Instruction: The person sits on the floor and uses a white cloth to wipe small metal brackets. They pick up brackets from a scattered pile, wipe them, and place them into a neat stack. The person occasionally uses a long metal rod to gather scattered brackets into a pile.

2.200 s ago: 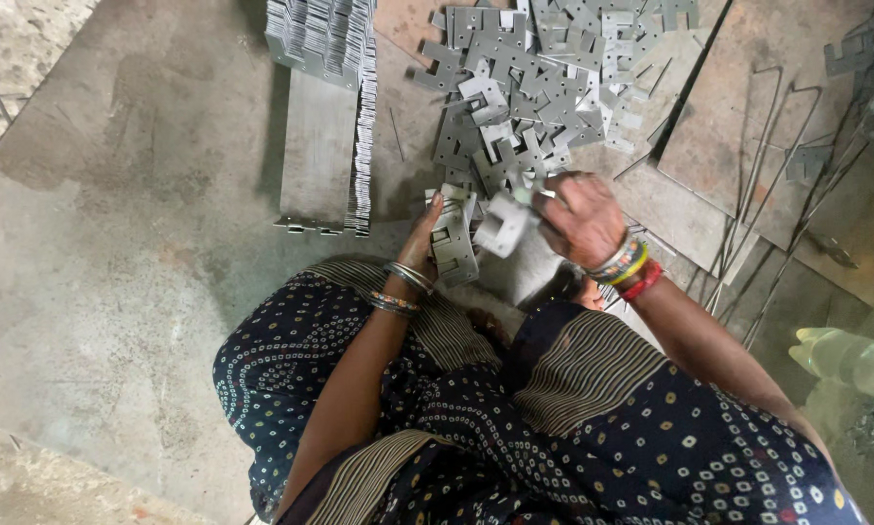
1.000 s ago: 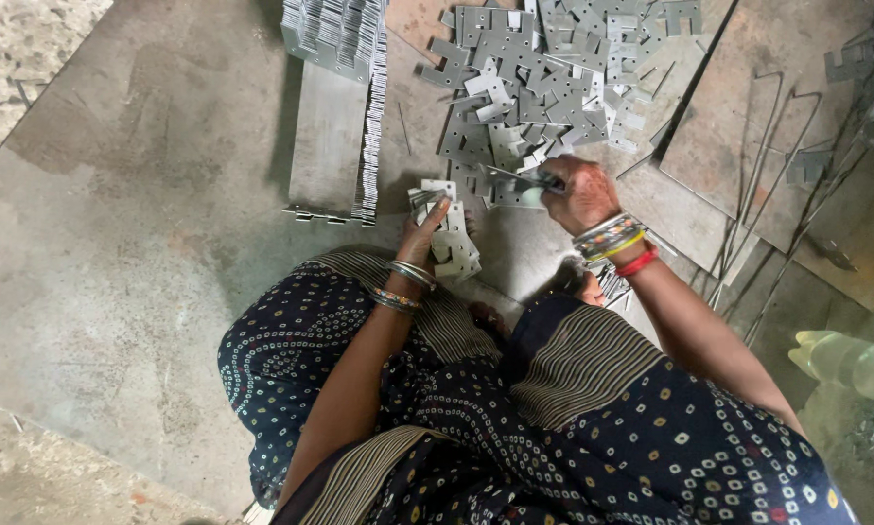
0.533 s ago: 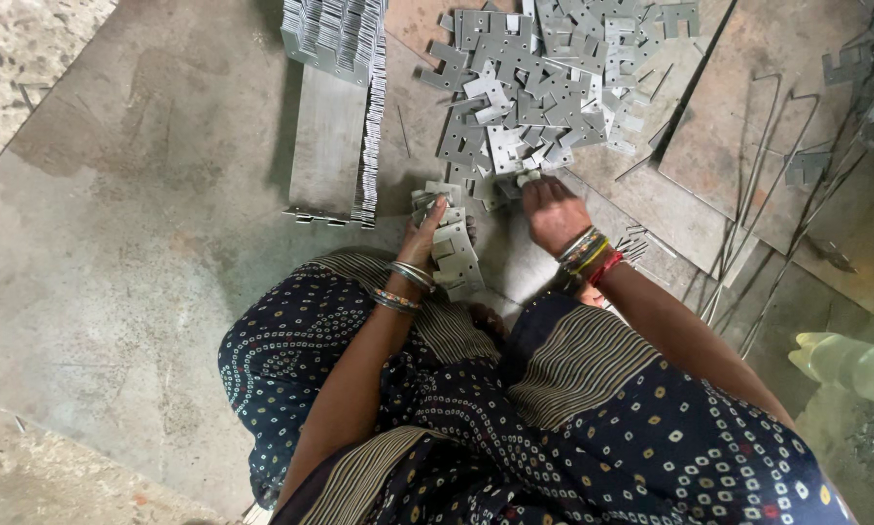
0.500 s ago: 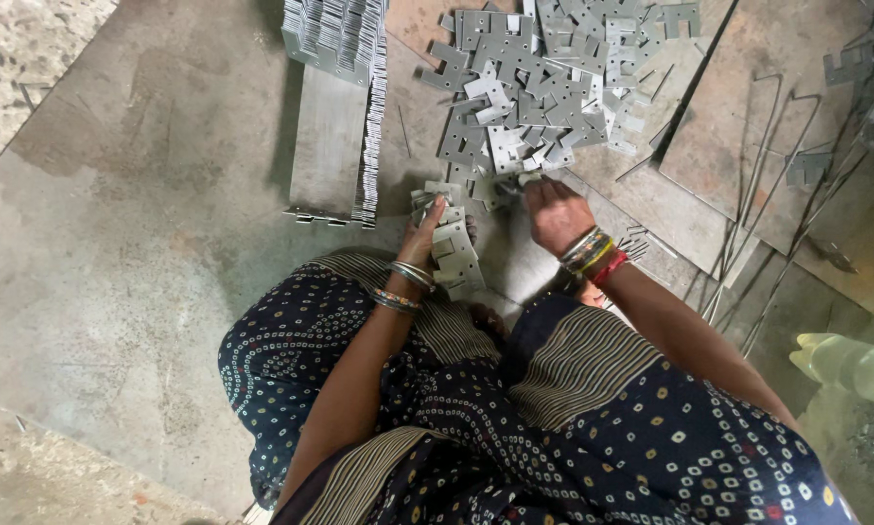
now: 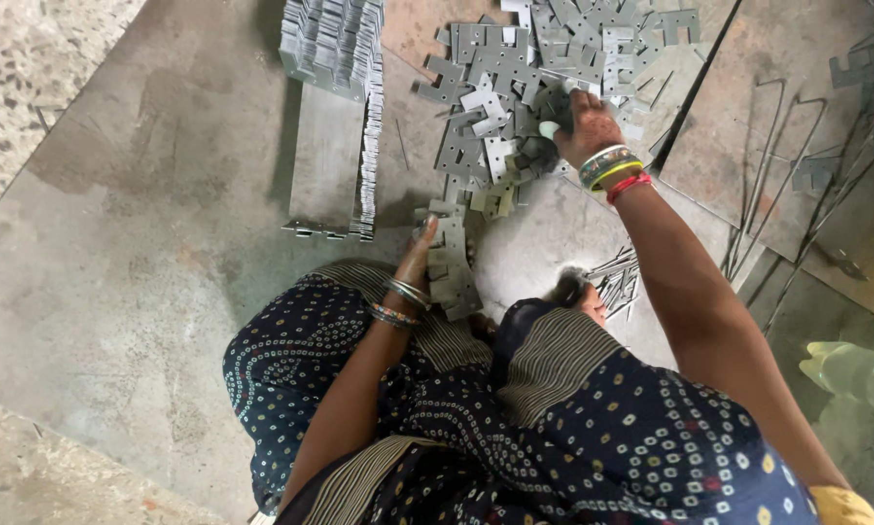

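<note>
Sorting flat metal pieces
Left hand (image 5: 419,255) grips stack of metal pieces (image 5: 449,262); right hand (image 5: 583,124) pinches one from pile (image 5: 524,87). Prob. stiff, light, sharp; hold by flat sides.

Grey concrete floor (image 5: 116,224), speckled stone strip at the left edge (image 5: 29,58), flat metal sheets (image 5: 777,126) at right, soft daylight

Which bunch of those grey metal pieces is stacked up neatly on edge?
The long row of plates at the upper left, packed side by side on edge. The pile under the right hand lies loose and jumbled.
</note>
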